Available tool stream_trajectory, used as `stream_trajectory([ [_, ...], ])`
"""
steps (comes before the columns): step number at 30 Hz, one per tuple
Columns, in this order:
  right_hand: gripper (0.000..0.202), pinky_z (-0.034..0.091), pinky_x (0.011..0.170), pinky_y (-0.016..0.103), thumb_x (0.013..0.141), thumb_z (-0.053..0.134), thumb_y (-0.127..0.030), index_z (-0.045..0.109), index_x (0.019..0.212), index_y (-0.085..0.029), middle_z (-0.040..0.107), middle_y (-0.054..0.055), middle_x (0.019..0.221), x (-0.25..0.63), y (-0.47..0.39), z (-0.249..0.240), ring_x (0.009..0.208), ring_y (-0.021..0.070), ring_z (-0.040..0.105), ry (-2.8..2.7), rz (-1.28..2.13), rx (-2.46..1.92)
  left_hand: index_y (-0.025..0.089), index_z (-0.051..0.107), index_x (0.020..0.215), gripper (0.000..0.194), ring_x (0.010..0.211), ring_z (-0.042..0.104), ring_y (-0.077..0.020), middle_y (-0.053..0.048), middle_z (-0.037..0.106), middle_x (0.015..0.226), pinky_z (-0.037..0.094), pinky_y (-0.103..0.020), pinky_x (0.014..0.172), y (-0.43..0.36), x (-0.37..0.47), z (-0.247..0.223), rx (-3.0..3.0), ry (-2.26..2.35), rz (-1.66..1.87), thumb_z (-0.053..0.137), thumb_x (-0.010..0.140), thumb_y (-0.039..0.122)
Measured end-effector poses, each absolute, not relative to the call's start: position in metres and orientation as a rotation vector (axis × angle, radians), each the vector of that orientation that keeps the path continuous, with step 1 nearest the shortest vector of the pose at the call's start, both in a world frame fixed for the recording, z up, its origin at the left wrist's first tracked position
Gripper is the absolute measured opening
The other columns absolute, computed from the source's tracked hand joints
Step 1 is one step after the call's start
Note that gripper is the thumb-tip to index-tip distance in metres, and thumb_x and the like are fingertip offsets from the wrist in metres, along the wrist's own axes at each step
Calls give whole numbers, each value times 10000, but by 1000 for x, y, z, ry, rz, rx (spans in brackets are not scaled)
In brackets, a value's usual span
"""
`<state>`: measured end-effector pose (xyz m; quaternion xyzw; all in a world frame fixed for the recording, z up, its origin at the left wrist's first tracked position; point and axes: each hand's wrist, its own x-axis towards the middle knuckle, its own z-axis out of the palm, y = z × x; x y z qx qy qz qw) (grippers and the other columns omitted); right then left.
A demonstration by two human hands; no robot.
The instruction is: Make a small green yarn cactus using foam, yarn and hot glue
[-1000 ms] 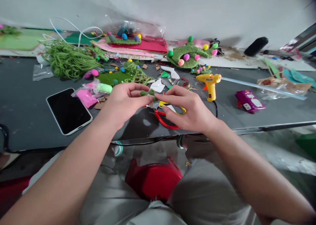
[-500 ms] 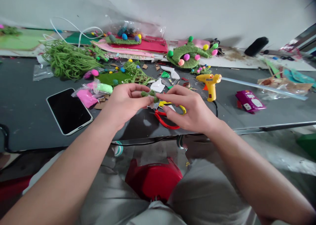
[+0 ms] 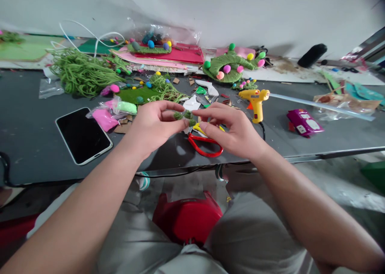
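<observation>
A small green yarn-wrapped piece point(image 3: 188, 114) is between my two hands above the table. My left hand point(image 3: 159, 125) pinches its left side between thumb and fingers. The fingertips of my right hand point(image 3: 230, 127) are at its right side, index finger and thumb a little apart; whether they grip it is hard to tell. Under my right hand lie scissors with red and yellow handles point(image 3: 204, 148), partly covered. White paper scraps point(image 3: 191, 103) lie just behind the piece.
A phone point(image 3: 84, 135) and a pink packet point(image 3: 104, 119) lie left. Green yarn point(image 3: 86, 73) is heaped behind them. A yellow glue gun point(image 3: 255, 105) with a long glue stick and a purple packet point(image 3: 304, 123) are right. A wrapped green shape with pompoms point(image 3: 225, 67) lies behind.
The green piece has turned slightly between my fingers. My right thumb has moved up toward it, and more of the red scissor handle shows while the yellow one is more covered.
</observation>
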<state>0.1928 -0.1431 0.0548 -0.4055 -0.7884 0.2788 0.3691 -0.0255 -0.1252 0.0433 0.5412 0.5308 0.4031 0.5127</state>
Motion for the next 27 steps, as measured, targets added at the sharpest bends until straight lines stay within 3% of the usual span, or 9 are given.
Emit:
stream_trajectory([
  [9,224,422,558,236,927,663,-243,773,1085,-129,715,24,851,189,-142,57,626,87,523,-1793,1056,-1141,231,723,1036,378,574,579,-119,50,613,631,412,-246,553,-127,-25,45,1363,1264,933,887,700,282],
  [18,239,468,610,241,923,688,-279,779,1079,-124,741,36,834,190,-137,51,672,108,574,-1801,1072,-1177,204,719,1040,389,618,627,-134,29,666,675,447,-242,569,-130,-21,49,1365,1259,923,883,691,253],
  [27,226,465,597,245,906,726,-350,768,937,-130,723,30,782,188,-134,47,645,106,563,-1795,1043,-1144,213,719,1037,354,657,674,-152,18,695,701,492,-250,597,-133,-20,51,1375,1236,898,864,715,244],
])
